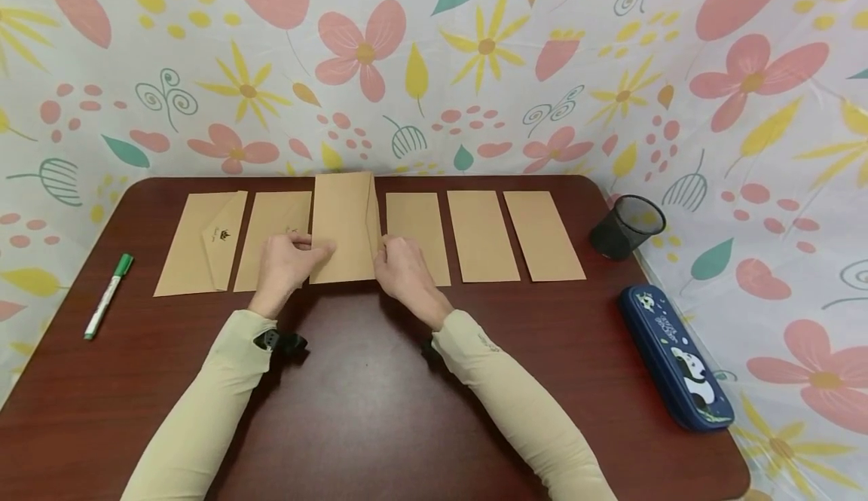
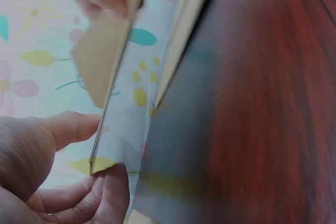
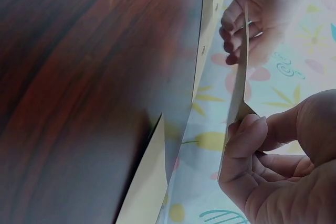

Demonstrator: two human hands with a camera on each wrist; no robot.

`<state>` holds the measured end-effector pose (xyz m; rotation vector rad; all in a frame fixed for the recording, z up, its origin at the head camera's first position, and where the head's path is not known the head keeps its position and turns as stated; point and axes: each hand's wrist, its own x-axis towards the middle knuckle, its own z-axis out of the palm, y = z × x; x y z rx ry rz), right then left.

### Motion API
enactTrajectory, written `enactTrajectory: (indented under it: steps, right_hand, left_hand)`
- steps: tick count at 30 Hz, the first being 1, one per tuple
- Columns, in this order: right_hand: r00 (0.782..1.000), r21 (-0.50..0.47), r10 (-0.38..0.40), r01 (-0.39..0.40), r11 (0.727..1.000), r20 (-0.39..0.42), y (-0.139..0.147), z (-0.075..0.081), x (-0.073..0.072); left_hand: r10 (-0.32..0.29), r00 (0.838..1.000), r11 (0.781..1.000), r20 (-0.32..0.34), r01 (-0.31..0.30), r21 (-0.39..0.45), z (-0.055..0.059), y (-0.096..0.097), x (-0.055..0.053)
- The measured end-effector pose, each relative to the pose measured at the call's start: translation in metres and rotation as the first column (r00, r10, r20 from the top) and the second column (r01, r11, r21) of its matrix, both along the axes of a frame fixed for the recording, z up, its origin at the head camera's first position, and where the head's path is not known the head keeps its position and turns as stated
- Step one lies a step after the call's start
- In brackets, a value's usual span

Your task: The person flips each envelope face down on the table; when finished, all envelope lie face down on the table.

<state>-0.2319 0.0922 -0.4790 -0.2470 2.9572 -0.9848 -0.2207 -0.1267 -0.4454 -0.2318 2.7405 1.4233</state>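
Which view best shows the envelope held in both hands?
The head view: the envelope shows its broad face between the left hand and right hand. The left wrist view has it nearly edge-on, flap jutting out; the right wrist view likewise nearly edge-on, partly behind the right hand.

The marker (image 1: 108,297) lies left of the envelopes (image 1: 484,237), cup (image 1: 613,231) right.

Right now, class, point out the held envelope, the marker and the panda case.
Held envelope (image 1: 343,228): head view, broad face.
Marker (image 1: 108,298): head view, white barrel.
Panda case (image 1: 675,358): head view, top surface.
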Motion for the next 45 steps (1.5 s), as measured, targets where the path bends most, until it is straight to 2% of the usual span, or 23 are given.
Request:
enactTrajectory:
  steps: [2,4,8,11,16,22,26,32,38,42,45]
  right_hand:
    - [1.0,-0.01,-0.002,0.002,1.0,0.005,0.003,-0.012,-0.006]
    - [1.0,-0.017,0.005,-0.006,1.0,-0.03,0.006,-0.032,-0.015]
    - [1.0,-0.065,0.016,-0.016,0.998,-0.005,0.004,0.014,0.014]
    - [1.0,-0.072,0.022,-0.021,0.997,0.01,0.002,0.039,0.027]
    - [0.999,-0.08,0.033,-0.035,0.996,-0.016,0.001,0.042,0.03]
    - [0.998,-0.154,0.039,-0.046,0.987,-0.051,0.003,0.04,0.029]
    - [0.999,-0.179,0.03,-0.038,0.983,-0.045,0.004,0.04,0.027]
    - [1.0,-0.203,0.013,-0.014,0.979,-0.006,0.006,0.038,0.022]
    - [0.997,-0.304,0.041,-0.018,0.952,0.068,0.009,0.035,0.019]
    - [0.988,-0.374,0.05,0.007,0.927,0.144,0.009,0.036,0.019]
    - [0.981,-0.415,0.045,0.037,0.909,0.188,0.008,0.038,0.019]
  left_hand:
    - [-0.018,0.998,0.995,0.059,0.013,0.095,0.002,-0.001,-0.001]
    - [-0.04,0.992,0.984,0.123,0.017,0.179,0.004,-0.002,-0.001]
    - [-0.091,0.978,0.956,0.188,0.033,0.291,0.004,-0.003,-0.002]
    - [-0.122,0.971,0.936,0.205,0.044,0.349,0.003,-0.004,-0.003]
    - [-0.12,0.974,0.903,0.194,0.026,0.428,0.005,-0.003,-0.005]
    - [-0.112,0.978,0.875,0.174,0.015,0.484,0.006,-0.003,-0.004]
    - [-0.117,0.98,0.863,0.16,0.02,0.506,0.007,-0.002,-0.003]
    - [-0.133,0.982,0.849,0.137,0.041,0.527,0.005,-0.003,-0.002]
    - [-0.157,0.979,0.836,0.127,0.063,0.545,0.006,-0.003,-0.002]
    - [-0.16,0.979,0.841,0.125,0.069,0.537,0.007,-0.002,-0.002]
    - [-0.15,0.982,0.862,0.118,0.072,0.502,0.006,-0.002,-0.002]
